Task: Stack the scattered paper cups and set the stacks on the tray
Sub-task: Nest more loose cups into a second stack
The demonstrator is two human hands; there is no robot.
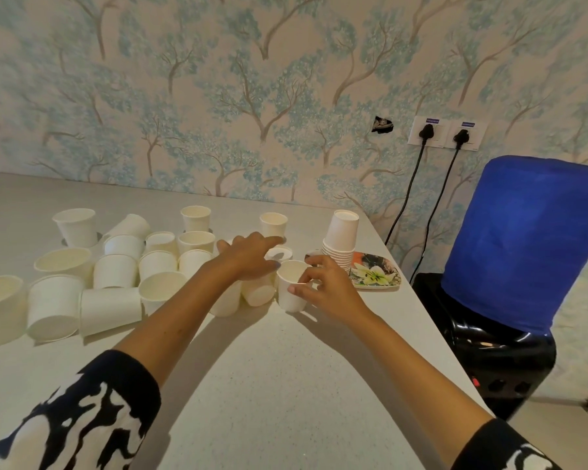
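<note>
Head view: one cup in my grip beside the tray

My right hand point(323, 286) pinches a white upright cup point(291, 288) just left of the floral tray point(374, 274), which carries an upside-down stack point(341, 239). My left hand point(248, 257) reaches with straight fingers over the scattered cups point(116, 269) further left.

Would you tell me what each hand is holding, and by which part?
The right hand pinches an upright paper cup by its rim and upper side. The left hand holds nothing.

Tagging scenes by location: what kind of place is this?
Probably an office pantry or break room: a black water dispenser with a blue-covered bottle, white disposable paper cups scattered on a pale speckled counter, tree-patterned wallpaper.
</note>
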